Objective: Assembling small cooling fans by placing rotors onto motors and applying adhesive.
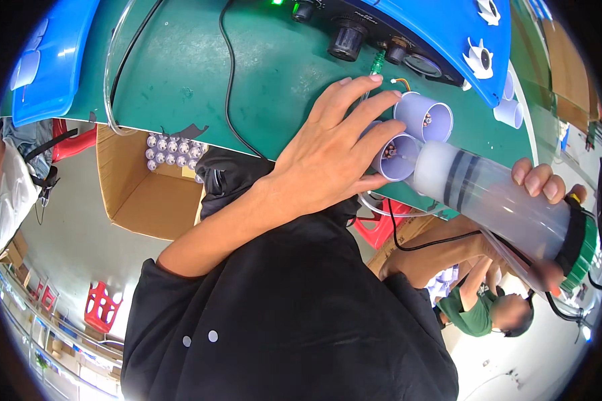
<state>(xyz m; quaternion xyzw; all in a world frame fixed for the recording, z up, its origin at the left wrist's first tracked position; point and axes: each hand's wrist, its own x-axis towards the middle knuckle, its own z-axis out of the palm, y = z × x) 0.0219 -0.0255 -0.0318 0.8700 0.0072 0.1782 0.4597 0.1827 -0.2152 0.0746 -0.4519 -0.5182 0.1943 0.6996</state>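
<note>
My left hand [338, 137] is closed round a short lavender plastic cup [396, 174], thumb below and fingers above, at the green table's near edge. The cup's open end faces right, with a small part inside. My right hand [542, 182] grips a large translucent dispensing syringe [508, 204] with dark bands and a green cap [585, 254]. The syringe's pale front end points left, its tip at the cup's mouth; whether it touches the cup I cannot tell. Just beyond lies a second lavender cup [410, 110], with a small part inside and thin coloured wires behind it.
A blue and black control box [347, 40] with knobs stands at the back. Cables cross the green table [174, 73]; a blue tray [53, 67] lies far left. Below the edge is a cardboard box [150, 200] holding several round parts. A co-worker in green [475, 314] sits at lower right.
</note>
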